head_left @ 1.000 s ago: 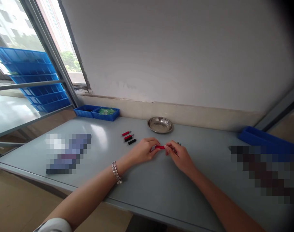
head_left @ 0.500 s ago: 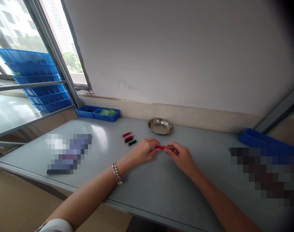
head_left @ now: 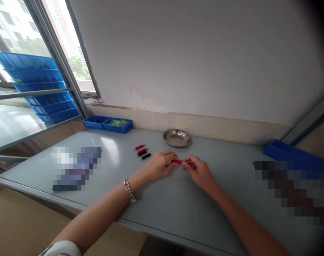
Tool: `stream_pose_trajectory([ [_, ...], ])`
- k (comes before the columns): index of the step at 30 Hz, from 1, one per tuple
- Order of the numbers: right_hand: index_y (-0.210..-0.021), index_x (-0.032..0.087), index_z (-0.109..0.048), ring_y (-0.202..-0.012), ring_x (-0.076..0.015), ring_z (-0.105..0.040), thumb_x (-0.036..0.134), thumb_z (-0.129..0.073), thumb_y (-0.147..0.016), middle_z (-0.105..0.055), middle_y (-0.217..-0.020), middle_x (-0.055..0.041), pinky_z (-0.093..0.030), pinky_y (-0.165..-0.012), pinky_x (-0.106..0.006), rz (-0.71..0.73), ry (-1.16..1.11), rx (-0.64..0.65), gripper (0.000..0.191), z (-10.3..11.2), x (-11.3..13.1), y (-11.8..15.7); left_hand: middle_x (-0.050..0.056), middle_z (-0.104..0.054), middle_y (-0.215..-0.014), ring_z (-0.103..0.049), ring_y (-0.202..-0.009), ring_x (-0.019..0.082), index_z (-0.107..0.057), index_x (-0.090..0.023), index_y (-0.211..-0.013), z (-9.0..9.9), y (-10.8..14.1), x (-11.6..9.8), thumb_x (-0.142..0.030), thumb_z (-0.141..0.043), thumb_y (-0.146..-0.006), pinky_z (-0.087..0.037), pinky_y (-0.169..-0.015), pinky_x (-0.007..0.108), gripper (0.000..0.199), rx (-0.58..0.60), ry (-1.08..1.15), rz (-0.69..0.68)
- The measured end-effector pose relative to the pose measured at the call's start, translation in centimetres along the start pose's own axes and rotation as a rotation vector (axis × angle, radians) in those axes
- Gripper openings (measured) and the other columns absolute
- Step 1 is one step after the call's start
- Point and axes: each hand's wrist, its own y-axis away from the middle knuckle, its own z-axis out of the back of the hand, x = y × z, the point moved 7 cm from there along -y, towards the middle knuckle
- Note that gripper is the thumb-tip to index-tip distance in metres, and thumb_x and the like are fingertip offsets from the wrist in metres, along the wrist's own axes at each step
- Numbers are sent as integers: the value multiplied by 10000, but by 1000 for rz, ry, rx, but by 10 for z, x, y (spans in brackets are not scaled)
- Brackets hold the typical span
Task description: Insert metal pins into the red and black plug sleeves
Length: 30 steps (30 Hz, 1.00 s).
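Observation:
Between both hands lies a slim red plug (head_left: 176, 161), a small cylinder with a metal end, held level just above the table. Fingertips of my left hand (head_left: 162, 165) pinch its red end. My right hand (head_left: 197, 169) grips the metal end between thumb and fingers, covering part of it. Left of my left hand, similar pieces lie on the table: a red one (head_left: 139, 147), a red and black pair (head_left: 142, 152) close together, and a black one (head_left: 146, 156). Small dark bits show just behind my right hand, too small to name.
A round steel dish (head_left: 177, 138) stands behind my hands. Two blue bins (head_left: 117, 125) sit at the back left, one with green contents; another blue bin (head_left: 279, 151) is at the right. Stacked blue bins (head_left: 44, 87) stand by the window. Blurred items lie on both sides.
The right fingers have shifted slightly on the plug, and less of its metal end shows now. Both hands otherwise stay in place; the view has moved a little.

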Motion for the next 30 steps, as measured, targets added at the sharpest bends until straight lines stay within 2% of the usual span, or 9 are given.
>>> stream_pose_trajectory([
  [5, -757, 195, -543, -527, -128, -545, 233, -482, -770, -638, -636, -5, -417, -531, -240, 18, -5, -22, 73, 1, 0, 0, 59, -628, -976, -583, -687, 109, -589, -151, -919, -2, 0, 1, -227, -461, -836, -451, -634, 218, 170, 15, 2, -4],
  [9, -754, 193, -553, -495, -120, -511, 242, -506, -762, -617, -618, 1, -399, -512, -238, 50, 47, -53, 68, 3, 1, 1, 64, -621, -1009, -567, -637, 94, -594, -149, -911, -1, 0, 1, -223, -474, -826, -449, -620, 218, 165, 18, 6, 7],
  [16, -750, 198, -511, -508, -118, -498, 309, -457, -805, -601, -624, -1, -389, -511, -232, 36, 12, -25, 135, 1, 3, 0, 60, -610, -1022, -474, -500, 44, -596, -140, -814, 5, 0, -1, -218, -527, -789, -430, -551, 205, 107, -47, 35, 21],
  [21, -645, 205, -454, -454, -104, -438, 351, -410, -828, -518, -528, 25, -354, -479, -222, 8, 13, 4, 238, 0, 6, 0, 48, -620, -983, -479, -506, 41, -590, -150, -788, 4, 0, 0, -215, -562, -765, -420, -540, 194, 74, -82, 46, 25],
  [30, -582, 215, -383, -459, -114, -414, 377, -328, -860, -432, -475, 36, -323, -502, -231, -12, 108, 41, 327, -2, 6, 1, 33, -640, -937, -525, -560, 62, -594, -155, -780, 0, 1, 0, -185, -570, -743, -405, -532, 183, 53, -98, 41, 52],
])
